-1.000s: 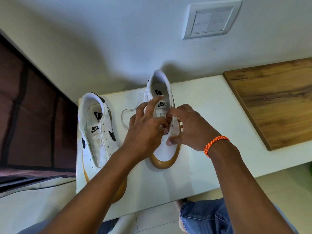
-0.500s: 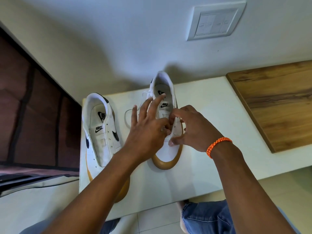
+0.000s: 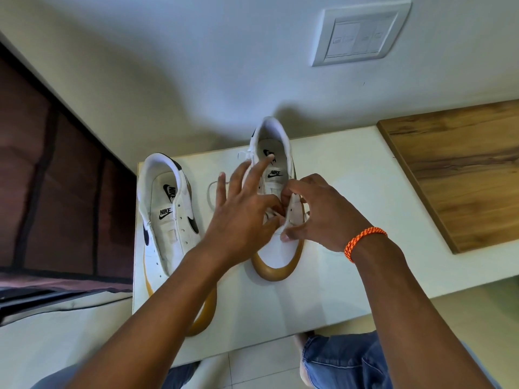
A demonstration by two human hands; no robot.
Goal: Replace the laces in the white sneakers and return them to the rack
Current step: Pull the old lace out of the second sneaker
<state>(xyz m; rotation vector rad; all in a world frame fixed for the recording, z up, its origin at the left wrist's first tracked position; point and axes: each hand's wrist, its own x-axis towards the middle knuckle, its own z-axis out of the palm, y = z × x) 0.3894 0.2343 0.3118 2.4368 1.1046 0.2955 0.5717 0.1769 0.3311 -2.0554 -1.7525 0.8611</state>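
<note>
Two white sneakers with gum soles stand on a white table [image 3: 351, 220]. The left sneaker [image 3: 168, 217] has no lace in its eyelets. The right sneaker [image 3: 276, 248] lies under both hands. My left hand [image 3: 241, 217] pinches the white lace [image 3: 273, 213] over the eyelets with thumb and forefinger while its other fingers spread out straight. My right hand [image 3: 317, 211] grips the sneaker's right eyelet flap and the lace with curled fingers. A loose loop of the lace [image 3: 212, 190] lies on the table between the shoes.
A wooden board [image 3: 460, 169] lies on the table at the right. A wall with a switch plate [image 3: 362, 35] stands right behind the shoes. A dark brown panel [image 3: 56, 178] is at the left. My jeans-clad knees [image 3: 345, 360] are below the table's front edge.
My left hand's fingers have spread and straightened while thumb and forefinger stay at the lace. The right hand has kept its grip on the shoe.
</note>
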